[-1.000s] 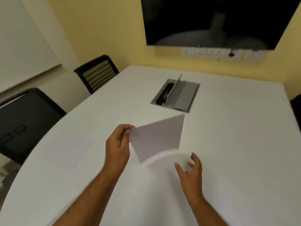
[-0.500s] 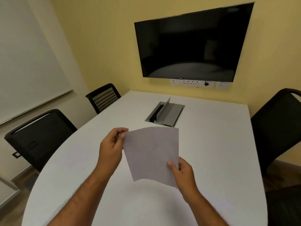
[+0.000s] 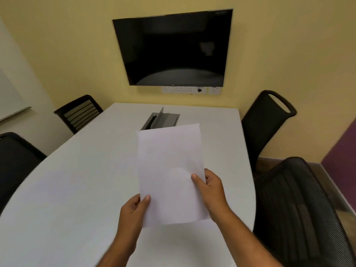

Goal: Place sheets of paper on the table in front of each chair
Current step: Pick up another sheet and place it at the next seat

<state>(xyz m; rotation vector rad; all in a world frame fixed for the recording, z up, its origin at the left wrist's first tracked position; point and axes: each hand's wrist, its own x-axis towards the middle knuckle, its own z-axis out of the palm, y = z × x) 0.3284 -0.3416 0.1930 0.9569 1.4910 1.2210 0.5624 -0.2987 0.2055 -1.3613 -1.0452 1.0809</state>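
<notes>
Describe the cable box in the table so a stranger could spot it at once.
Start at the black screen on the yellow wall, then drop to the white table below it. The cable box is the grey metal hatch sunk into the tabletop just beyond the sheet held in both hands. Its thin lid stands up, unlike the flat surface around it.

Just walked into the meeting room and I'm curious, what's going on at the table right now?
A person is standing at a white table holding one blank sheet of paper above it with both hands: the left hand pinches the lower left edge, the right hand grips the right edge. Black chairs stand along both sides, and a dark screen hangs on the far wall. The held sheet is not yet laid down.
</notes>
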